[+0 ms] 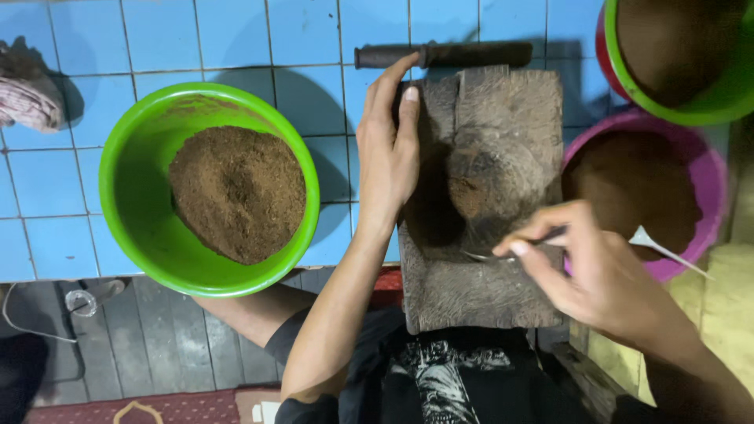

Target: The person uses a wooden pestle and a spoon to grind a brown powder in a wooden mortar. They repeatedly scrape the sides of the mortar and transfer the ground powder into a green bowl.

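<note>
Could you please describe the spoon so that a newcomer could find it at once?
Start at the worn wooden block. The right hand holds the spoon over its hollow. It is the only thin metal thing there, unlike the dark pestle behind.

One head-worn camera looks steeply down, close over the wooden block (479, 196) and blue tiled floor (236, 39)

Floor of light blue square tiles (236, 39) with dark grout lines is running across the upper part of the view; grout is showing wear and staining. Hard shadows are falling leftward and upward across the tiles, indicating a single strong light source. Below the tile edge, grey wooden planks (157, 338) are lying side by side, weathered. A red patterned mat (181, 407) is showing at the bottom edge. A yellowish surface (726, 306) is bordering the right side.
</note>
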